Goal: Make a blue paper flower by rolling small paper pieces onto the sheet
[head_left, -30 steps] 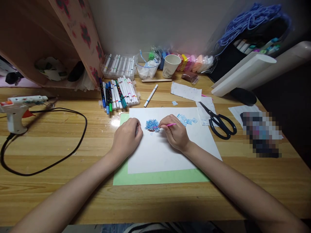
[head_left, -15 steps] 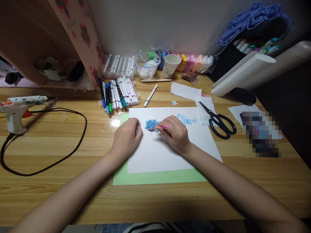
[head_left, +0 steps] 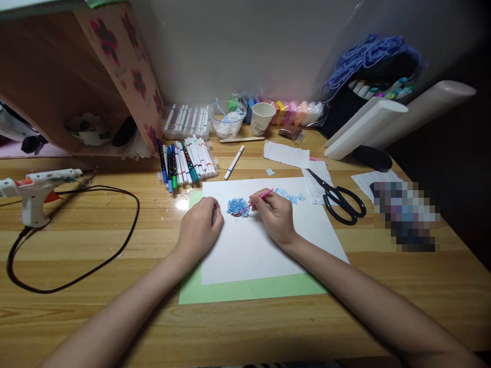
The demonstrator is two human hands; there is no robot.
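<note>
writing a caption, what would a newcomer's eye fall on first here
Probably the cluster of small blue bits near the centre of view, where the right hand holds a thin pink stick. Next come the black-handled scissors on the right and the white glue gun at far left.

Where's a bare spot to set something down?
Bare wood lies between the glue-gun cable and left forearm, nearside of the green sheet between the forearms, and right of the white sheet, between scissors and right forearm. It's crowded along the back, with markers, bowl and paper cup.
</note>
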